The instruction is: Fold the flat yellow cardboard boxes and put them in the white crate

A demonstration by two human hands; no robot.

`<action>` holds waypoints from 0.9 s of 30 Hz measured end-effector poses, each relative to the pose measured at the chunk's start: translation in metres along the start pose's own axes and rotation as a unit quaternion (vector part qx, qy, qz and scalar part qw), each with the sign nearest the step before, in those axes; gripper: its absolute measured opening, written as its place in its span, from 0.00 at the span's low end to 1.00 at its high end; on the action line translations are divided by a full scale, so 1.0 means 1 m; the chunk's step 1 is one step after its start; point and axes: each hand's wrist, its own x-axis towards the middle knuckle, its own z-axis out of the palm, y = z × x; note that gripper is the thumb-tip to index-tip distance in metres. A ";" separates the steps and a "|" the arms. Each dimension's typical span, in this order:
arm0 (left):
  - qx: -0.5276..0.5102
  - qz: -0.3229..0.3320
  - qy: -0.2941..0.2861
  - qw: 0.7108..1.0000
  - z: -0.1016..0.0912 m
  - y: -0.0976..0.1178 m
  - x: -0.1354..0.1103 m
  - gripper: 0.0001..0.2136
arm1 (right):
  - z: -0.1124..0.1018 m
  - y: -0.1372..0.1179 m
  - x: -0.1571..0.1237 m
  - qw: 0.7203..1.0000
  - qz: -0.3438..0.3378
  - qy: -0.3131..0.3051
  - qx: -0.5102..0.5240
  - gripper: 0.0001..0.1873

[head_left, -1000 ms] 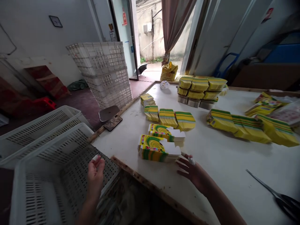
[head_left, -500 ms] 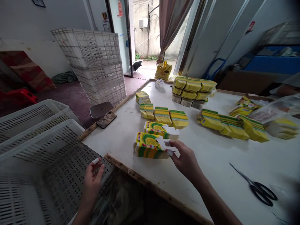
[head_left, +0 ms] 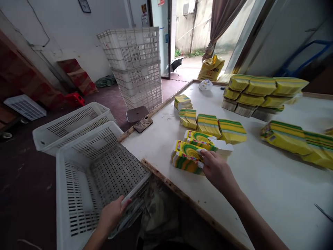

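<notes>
My right hand [head_left: 217,171] rests on the nearest stack of flat yellow-green printed cartons [head_left: 185,157] on the white table [head_left: 260,194], fingers closed over the stack's right end. A second like stack [head_left: 201,139] lies just behind it. My left hand [head_left: 112,214] grips the near rim of a white perforated plastic crate [head_left: 85,180] that stands beside the table's left edge, below table height.
More yellow-green bundles [head_left: 210,123] lie in a row, with taller piles [head_left: 260,92] at the back and right. A phone [head_left: 143,124] sits on the table's left edge. A second crate [head_left: 70,121] and a tall crate stack [head_left: 135,66] stand left. Scissor tips [head_left: 324,211] show at far right.
My right hand moved forward onto the nearest carton stack and closed on it. My left hand dropped from above the crate to grasp its near rim. The view swung left.
</notes>
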 end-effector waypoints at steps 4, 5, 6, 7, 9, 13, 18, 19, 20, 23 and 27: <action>0.038 -0.011 0.005 0.999 0.002 0.017 -0.002 0.24 | 0.004 0.002 0.000 1.000 -0.005 0.011 -0.002 0.18; 0.042 -0.015 0.006 0.999 0.003 0.021 -0.002 0.24 | 0.005 0.002 0.000 1.000 -0.005 0.013 0.000 0.18; 0.045 -0.018 0.007 0.999 0.005 0.025 -0.002 0.24 | 0.005 0.002 -0.001 1.000 -0.006 0.016 0.001 0.18; 0.045 -0.021 0.006 0.999 0.007 0.029 -0.001 0.25 | 0.005 0.002 -0.001 1.000 -0.007 0.019 0.002 0.18; 0.037 -0.026 0.002 0.999 0.012 0.037 0.001 0.27 | 0.005 0.002 -0.003 1.000 -0.007 0.026 0.001 0.17; 0.011 -0.025 -0.006 1.000 0.020 0.053 0.006 0.29 | 0.003 0.004 -0.007 0.999 -0.007 0.042 -0.018 0.17; -0.007 -0.023 0.002 1.000 0.020 0.059 0.005 0.28 | 0.002 0.009 -0.008 0.999 -0.016 0.036 -0.015 0.16; -0.009 -0.025 0.005 1.000 0.020 0.059 0.005 0.28 | 0.002 0.009 -0.008 0.999 -0.014 0.032 -0.012 0.17; -0.013 -0.027 0.008 1.000 0.020 0.058 0.005 0.28 | 0.003 0.009 -0.008 0.999 -0.012 0.029 -0.008 0.17; -0.024 -0.026 0.022 0.999 0.022 0.055 0.005 0.28 | 0.005 0.008 -0.006 1.000 0.001 0.020 -0.004 0.17; -0.043 -0.002 0.102 0.994 0.020 0.056 0.001 0.27 | 0.002 0.004 -0.002 0.998 0.037 0.035 0.037 0.18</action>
